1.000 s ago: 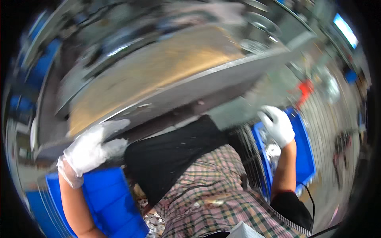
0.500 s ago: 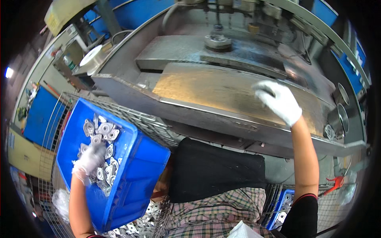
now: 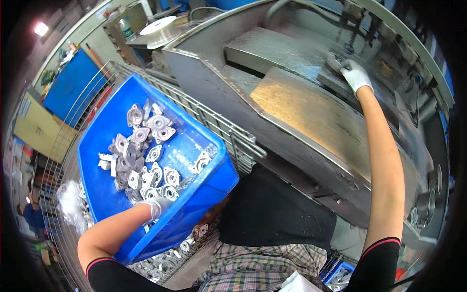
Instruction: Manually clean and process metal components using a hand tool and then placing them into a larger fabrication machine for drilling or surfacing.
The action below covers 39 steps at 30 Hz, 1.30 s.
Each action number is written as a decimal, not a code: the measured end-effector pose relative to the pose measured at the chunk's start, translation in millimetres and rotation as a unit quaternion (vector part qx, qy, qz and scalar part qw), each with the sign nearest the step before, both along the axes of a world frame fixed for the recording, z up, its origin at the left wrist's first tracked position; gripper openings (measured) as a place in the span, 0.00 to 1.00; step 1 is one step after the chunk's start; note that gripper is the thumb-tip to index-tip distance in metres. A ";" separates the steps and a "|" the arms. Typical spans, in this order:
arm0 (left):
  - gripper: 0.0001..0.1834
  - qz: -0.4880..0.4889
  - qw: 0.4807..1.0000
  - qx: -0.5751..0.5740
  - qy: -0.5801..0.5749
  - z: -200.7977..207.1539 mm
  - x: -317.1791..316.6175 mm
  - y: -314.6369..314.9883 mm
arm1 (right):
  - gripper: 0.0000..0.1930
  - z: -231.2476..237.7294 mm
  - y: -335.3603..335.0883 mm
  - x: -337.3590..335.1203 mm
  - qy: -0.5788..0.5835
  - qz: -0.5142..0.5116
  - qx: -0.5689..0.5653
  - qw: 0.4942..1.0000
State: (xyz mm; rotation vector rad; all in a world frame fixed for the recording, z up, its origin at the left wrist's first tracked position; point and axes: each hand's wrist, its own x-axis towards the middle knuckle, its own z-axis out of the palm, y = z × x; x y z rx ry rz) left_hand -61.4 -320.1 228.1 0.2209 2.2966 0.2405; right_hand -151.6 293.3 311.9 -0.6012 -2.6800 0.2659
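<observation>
Machinery (image 3: 206,80) fills most of the upper right here, a big grey steel tray with a raised block (image 3: 267,51) inside and a spindle (image 3: 349,47) hanging at the back. Next down in size is the wire mesh cage (image 3: 250,147) on the left, with a deep blue plastic bin (image 3: 209,180) sitting tilted by its rail, mouth toward the person. Then there's a black cloth (image 3: 277,209) across the lap, plus a brass-coloured plate (image 3: 292,114) lying in the tray in front of the block. White spool (image 3: 159,29) up top, beside the machine.

Both hands are in white gloves. The right hand (image 3: 356,77) is over past the plate, fingers bent at a round metal piece (image 3: 333,62) near the spindle, can't tell if they're gripping it or just touching. The left hand (image 3: 158,207) is down in the bin at the near side, fingers hidden, so can't tell whether it's holding anything. Smallest stuff is the grey two-eared flange castings (image 3: 159,122), heaped inside the bin, with one off by the right wall
</observation>
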 end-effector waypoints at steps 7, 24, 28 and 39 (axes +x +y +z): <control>0.26 0.108 0.994 -0.002 -0.024 12.1 -13.9 19.7 | 0.18 -10.7 25.7 -13.7 0.062 0.007 0.004 0.998; 0.26 0.144 0.989 0.017 -0.028 4.9 -10.8 4.1 | 0.11 -21.7 -50.1 238.1 0.056 0.070 -0.092 0.992; 0.26 0.133 0.991 0.019 -0.017 8.7 -16.3 -14.7 | 0.11 -42.9 -35.3 292.1 0.055 0.022 -0.082 0.995; 0.21 0.138 0.914 0.326 0.199 133.3 -48.5 8.0 | 0.07 -82.3 -11.0 333.8 0.111 -0.018 -0.096 0.989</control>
